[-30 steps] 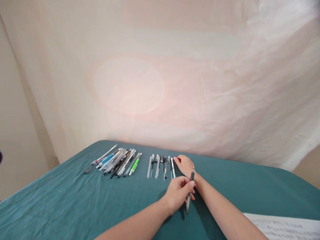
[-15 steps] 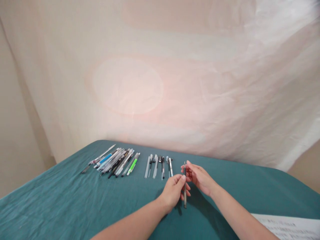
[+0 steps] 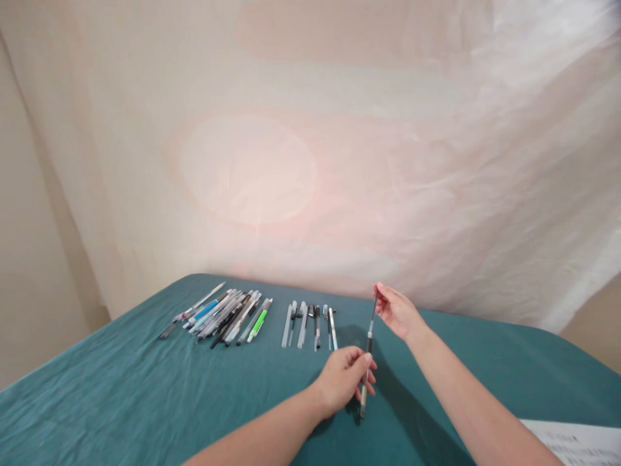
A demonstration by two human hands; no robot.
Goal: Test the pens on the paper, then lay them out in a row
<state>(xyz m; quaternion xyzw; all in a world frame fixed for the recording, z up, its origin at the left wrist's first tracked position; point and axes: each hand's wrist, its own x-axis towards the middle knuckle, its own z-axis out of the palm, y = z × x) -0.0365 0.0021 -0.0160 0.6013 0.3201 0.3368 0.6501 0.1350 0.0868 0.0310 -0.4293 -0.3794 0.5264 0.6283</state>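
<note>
My left hand (image 3: 345, 378) is closed round a dark, partly see-through pen barrel (image 3: 364, 396), which is tilted with its open end pointing away from me. Out of that end sticks a thin pen refill (image 3: 372, 318), its lower part still inside the barrel. Higher up, my right hand (image 3: 396, 312) pinches the refill's far tip between thumb and fingers. Just left of the hands lies a row of pen parts (image 3: 302, 327): clear barrels, dark caps and thin refills side by side.
A pile of pens (image 3: 228, 317) lies on the left, with a bright green pen (image 3: 257, 325) at its right edge. A printed sheet (image 3: 577, 440) rests at the front right of the green-covered table (image 3: 145, 401). Pale cloth (image 3: 339, 162) hangs behind.
My right hand has moved up and away from my left, drawing the refill out of the barrel. The left hand still holds the barrel, now slightly nearer and more tilted.
</note>
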